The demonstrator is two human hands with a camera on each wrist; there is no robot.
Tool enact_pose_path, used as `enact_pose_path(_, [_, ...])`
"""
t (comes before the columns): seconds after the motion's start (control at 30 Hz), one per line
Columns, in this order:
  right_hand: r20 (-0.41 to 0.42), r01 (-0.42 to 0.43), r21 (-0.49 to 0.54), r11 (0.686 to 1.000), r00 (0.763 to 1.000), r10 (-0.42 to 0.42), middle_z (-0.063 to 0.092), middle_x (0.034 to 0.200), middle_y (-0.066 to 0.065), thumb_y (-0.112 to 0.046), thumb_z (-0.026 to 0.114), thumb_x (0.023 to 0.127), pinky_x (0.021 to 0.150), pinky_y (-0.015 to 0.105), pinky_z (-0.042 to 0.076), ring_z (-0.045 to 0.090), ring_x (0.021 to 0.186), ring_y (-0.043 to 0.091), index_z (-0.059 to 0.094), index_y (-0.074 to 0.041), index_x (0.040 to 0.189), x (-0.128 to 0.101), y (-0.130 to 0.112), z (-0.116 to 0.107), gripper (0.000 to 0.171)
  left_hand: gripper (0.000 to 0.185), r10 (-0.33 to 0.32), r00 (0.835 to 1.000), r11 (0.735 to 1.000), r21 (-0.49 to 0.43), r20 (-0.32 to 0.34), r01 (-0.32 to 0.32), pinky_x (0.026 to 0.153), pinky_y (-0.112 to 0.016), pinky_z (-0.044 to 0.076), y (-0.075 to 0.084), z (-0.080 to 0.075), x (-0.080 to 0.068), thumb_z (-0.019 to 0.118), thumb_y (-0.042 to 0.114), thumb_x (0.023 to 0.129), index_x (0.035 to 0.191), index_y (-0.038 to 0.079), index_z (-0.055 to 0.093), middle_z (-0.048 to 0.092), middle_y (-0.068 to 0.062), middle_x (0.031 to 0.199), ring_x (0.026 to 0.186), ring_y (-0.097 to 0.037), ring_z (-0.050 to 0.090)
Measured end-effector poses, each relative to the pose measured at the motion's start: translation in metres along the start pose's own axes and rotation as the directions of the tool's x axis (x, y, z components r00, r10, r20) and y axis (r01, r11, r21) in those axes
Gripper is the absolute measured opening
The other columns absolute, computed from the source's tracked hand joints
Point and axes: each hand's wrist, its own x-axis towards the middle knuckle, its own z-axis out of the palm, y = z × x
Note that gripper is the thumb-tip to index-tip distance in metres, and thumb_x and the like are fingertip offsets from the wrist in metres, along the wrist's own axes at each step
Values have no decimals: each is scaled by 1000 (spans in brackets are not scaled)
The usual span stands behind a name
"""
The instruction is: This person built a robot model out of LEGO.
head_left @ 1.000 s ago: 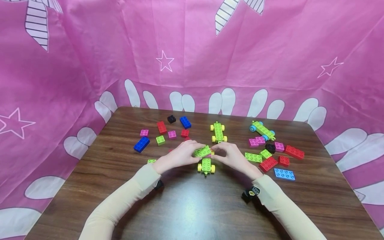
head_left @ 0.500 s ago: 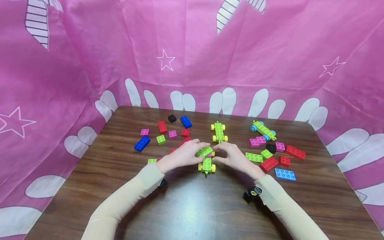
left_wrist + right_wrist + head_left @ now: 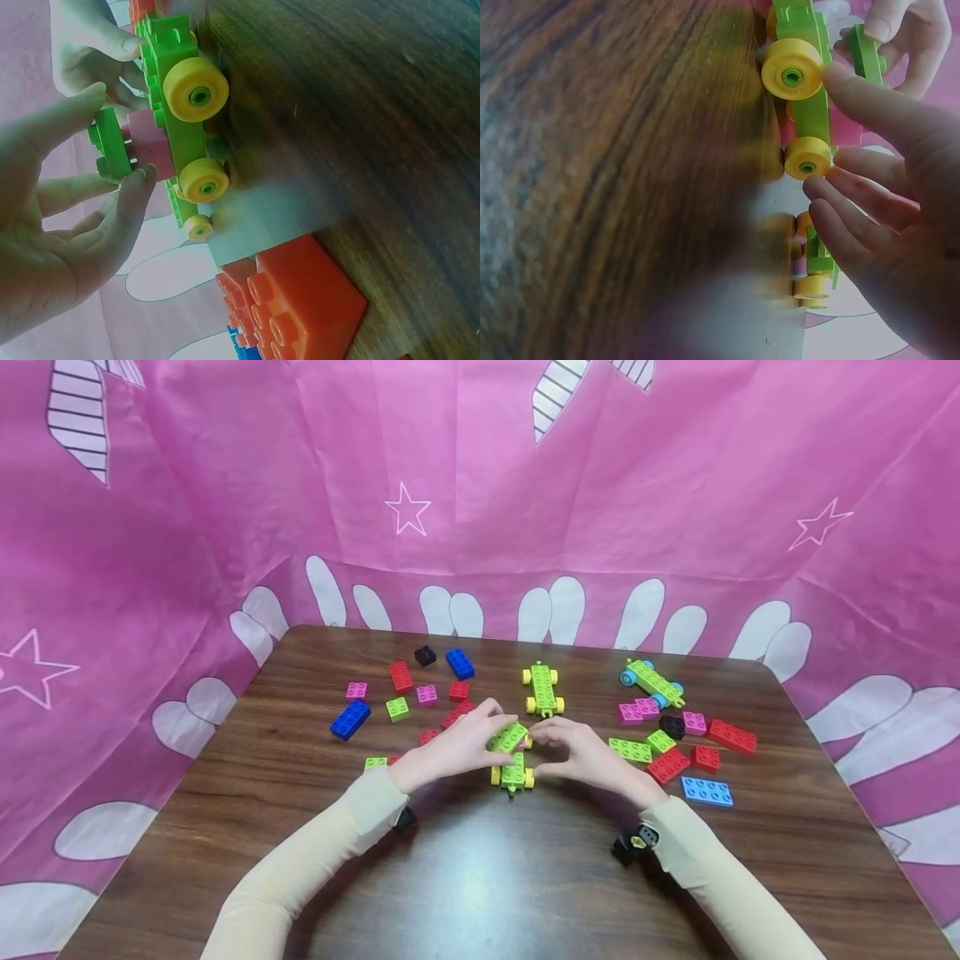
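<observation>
The table (image 3: 465, 868) is dark wood-grain, smooth with a soft sheen that throws back a pale patch of light near the front. The green wheeled base (image 3: 514, 772) and the green plate (image 3: 507, 737) above it are hard moulded plastic, smooth and slightly glossy, with studded tops; its yellow wheels (image 3: 196, 90) are the same shiny plastic. The loose bricks (image 3: 708, 792) look alike in finish. Behind hangs a pink cloth (image 3: 480, 485), thin, matt and creased. The sleeves (image 3: 315, 860) are a matt cream knit fabric.

no readable text, labels or numbers
</observation>
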Motion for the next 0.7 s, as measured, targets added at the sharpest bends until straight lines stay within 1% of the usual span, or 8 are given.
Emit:
enact_pose_path(0.13, [8,7,-9,1000,1000,-7,68,125,6,-34,85,78,94,40,57,65,112,19,69,-10,122,0,0,1,53,65,17,1000,1000,-5,-14,-17,74,-25,53,-1,1,1,80,32,84,135,-2,58,58,-13,118,91,-18,59])
enact_pose_path(0.37, [13,-6,-14,1000,1000,6,66,127,7,-32,86,76,92,38,57,65,110,19,67,-7,125,0,-1,1,58,68,33,999,999,-33,-26,-34,79,-29,55,-2,0,2,84,34,79,131,-3,60,60,-14,120,98,-25,63])
enact_pose_path(0.5, [18,-5,-19,1000,1000,6,65,128,8,-31,86,76,92,37,57,65,110,20,66,-5,126,0,-2,1,60,72,39,999,998,-47,-11,-40,83,-33,56,-1,0,3,84,35,78,134,-3,58,59,-15,126,103,-27,64])
enact_pose_path(0.57, [22,-8,-22,1000,1000,8,65,128,8,-31,86,76,92,37,57,65,110,20,66,-4,126,-1,-2,1,61,73,45,999,998,-54,0,-45,87,-36,56,-1,0,3,84,34,79,135,-3,57,59,-15,129,107,-28,63])
enact_pose_path(0.7, [26,-14,-29,999,1000,15,64,129,8,-31,86,76,91,36,58,65,109,19,66,-3,126,-1,-3,2,61,72,37,999,998,-57,26,-36,95,-38,55,-1,0,4,83,33,80,138,0,55,59,-14,135,115,-27,62])
